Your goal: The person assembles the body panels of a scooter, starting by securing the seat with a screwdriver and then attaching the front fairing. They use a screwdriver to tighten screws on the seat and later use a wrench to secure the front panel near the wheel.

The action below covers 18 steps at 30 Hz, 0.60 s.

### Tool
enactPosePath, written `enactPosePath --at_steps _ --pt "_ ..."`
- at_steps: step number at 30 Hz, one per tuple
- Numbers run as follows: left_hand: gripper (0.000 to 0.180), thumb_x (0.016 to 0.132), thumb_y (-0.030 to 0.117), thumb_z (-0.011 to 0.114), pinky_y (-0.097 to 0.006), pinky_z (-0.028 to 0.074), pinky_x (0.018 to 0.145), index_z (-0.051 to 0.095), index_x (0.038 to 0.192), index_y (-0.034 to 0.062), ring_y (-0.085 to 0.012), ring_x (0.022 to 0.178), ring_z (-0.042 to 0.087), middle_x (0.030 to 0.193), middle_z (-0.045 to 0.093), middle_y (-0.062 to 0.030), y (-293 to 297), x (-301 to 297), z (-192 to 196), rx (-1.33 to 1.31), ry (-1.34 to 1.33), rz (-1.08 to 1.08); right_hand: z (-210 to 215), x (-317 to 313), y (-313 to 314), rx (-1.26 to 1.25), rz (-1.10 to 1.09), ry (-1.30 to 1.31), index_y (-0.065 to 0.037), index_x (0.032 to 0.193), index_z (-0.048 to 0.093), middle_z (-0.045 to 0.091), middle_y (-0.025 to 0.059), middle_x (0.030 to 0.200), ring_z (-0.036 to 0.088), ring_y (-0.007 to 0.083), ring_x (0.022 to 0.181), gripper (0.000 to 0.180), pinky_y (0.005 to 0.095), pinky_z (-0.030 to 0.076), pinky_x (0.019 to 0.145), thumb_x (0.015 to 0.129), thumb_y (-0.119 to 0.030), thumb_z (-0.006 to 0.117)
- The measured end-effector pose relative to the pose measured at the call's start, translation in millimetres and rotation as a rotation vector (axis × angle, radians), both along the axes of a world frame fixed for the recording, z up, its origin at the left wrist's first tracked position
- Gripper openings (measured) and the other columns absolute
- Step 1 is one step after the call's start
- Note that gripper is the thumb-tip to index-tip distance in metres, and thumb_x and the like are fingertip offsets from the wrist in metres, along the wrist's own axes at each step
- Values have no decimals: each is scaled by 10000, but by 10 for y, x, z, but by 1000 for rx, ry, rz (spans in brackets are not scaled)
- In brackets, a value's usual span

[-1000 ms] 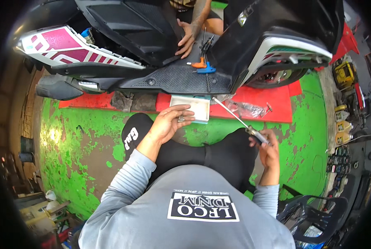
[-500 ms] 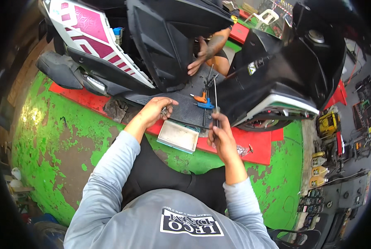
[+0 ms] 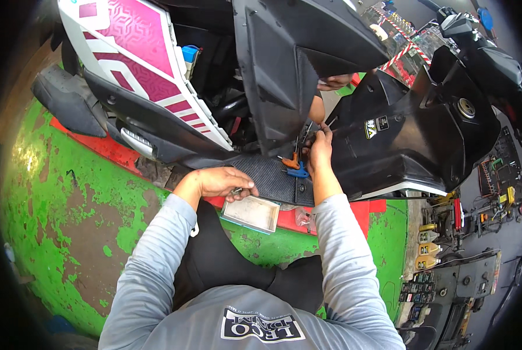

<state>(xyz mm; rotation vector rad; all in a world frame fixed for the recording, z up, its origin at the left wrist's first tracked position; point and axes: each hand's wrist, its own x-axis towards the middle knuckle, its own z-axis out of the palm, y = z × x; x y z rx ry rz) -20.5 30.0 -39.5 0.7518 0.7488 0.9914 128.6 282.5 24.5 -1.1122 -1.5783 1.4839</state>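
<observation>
1. The scooter [image 3: 389, 134] stands across the top of the view, its black body panels [image 3: 284, 76] opened up and its footboard [image 3: 267, 175] at the middle.
2. A shallow grey tray [image 3: 252, 213] lies on the red mat [image 3: 97, 146] at 6 o'clock from the footboard, directly below the left hand.
3. The right hand [image 3: 319, 153] reaches up to 12 o'clock, into the gap between the panels. Its fingers are closed on a thin metal shaft tool [image 3: 306, 133] whose long axis runs nearly straight up and down.
4. The left hand [image 3: 220, 182] hovers at the footboard's near edge, at 8 o'clock from the right hand. Its fingers are curled narrowly round a small metal piece [image 3: 236, 191], probably a fastener, too small to tell.
5. An orange T-handle driver [image 3: 290, 161] and a blue T-handle driver [image 3: 298, 172] rest on the footboard just at 9 o'clock of the right hand; that hand is the nearer to both.
6. Another person's hand [image 3: 334, 81] shows beyond the panels at 12 o'clock.
</observation>
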Motion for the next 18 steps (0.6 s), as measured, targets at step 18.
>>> enactPosePath --at_steps 18 --pt "393 1077 216 479 -251 389 595 607 1280 -95 -104 717 467 802 527 -12 -7 -8 79 -13 -84 -6 -36 -20 221 34 -99 30 -117 1492 392 561 23 943 524 95 668 500 259 461 502 1007 -236 410"
